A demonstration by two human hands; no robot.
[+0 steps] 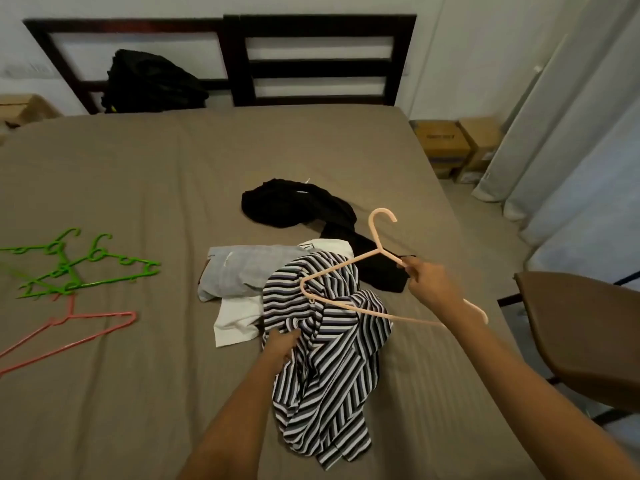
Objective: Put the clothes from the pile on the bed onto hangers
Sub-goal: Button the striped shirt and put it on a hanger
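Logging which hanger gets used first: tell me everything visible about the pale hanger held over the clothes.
The pale peach hanger looks like thin plastic: hook, sloped shoulders, straight bottom bar. It is up off the bed and tilted, hook toward the headboard. The right hand grips one shoulder; the other end hangs over the striped shirt that the left hand holds.

A pale wall [138, 8] stands on the far side, behind the dark wooden headboard [322, 60] of the bed [138, 168], which has a taupe sheet. To the right, light curtains [571, 133] hang down, with cardboard boxes [446, 143] just beside them. A brown chair [588, 334] sits near right.
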